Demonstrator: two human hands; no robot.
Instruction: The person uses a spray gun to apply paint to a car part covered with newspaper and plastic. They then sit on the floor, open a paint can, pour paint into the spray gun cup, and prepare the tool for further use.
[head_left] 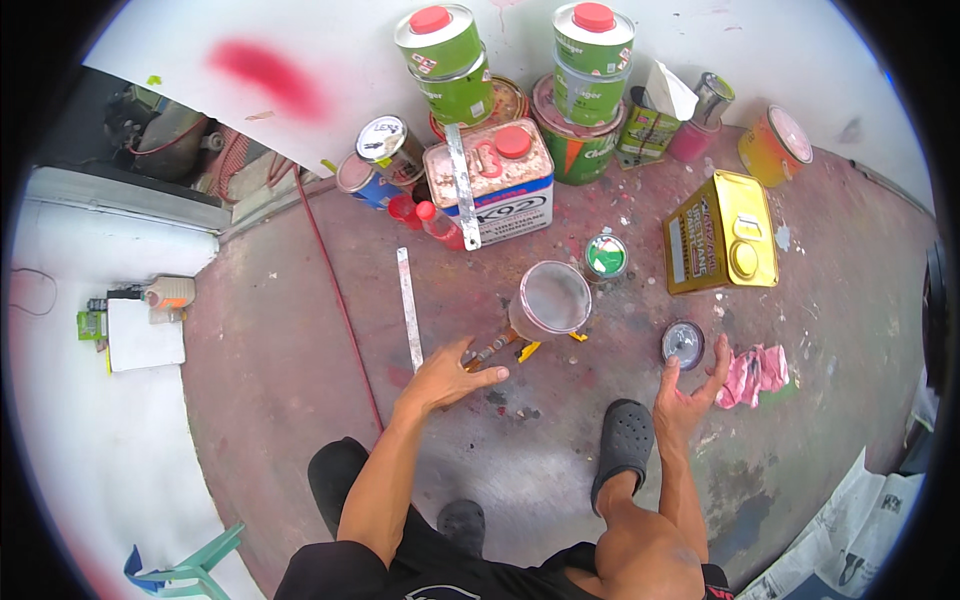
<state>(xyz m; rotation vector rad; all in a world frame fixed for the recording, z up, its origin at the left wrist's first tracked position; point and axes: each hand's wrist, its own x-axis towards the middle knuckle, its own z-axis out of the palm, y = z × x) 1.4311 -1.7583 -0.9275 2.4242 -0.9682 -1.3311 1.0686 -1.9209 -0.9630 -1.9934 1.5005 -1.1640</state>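
Note:
My left hand (447, 381) is open, thumb stretched out, fingers beside a narrow brown and grey handle-like piece (487, 353). That piece lies against a round, whitish cup (556, 298) with grey inside and yellow bits at its base. What it belongs to is partly hidden. My right hand (688, 400) is open too, thumb and fingers apart around the near side of a small round tin (683, 344) with a grey top. Whether the thumb touches it I cannot tell. Crumpled pink cloth (752, 377) lies right of that hand.
Beyond stand a gold rectangular can (705, 245), a small green-topped tin (606, 257), a white rectangular can (512, 208) and stacked green cans (590, 95). A flat metal strip (408, 305) and a red hose (335, 285) lie on the left. Newspaper (840, 540) covers the lower right.

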